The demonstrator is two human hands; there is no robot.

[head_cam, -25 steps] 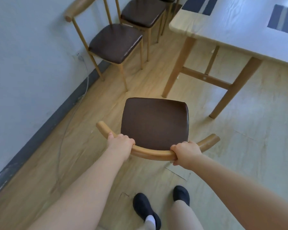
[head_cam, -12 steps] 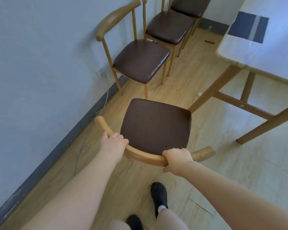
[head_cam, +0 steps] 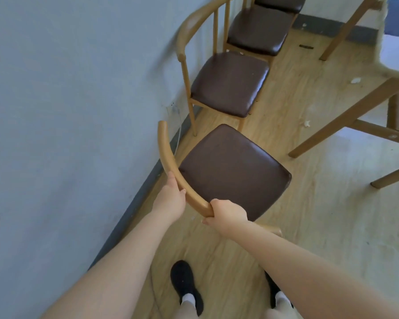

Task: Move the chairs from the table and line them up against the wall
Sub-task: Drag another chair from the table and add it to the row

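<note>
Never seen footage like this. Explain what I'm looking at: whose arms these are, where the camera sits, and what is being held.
There is no machine here. The camera sits on a person's head and looks forward and down, so the two bare arms reaching in from the bottom are the person's own. The left hand and the right hand both grip the curved wooden backrest of a chair with a brown seat. By the wall on the left stands a row of matching chairs. On the right are the wooden legs of a table. Below, the person's black shoes stand on the wooden floor.
</note>
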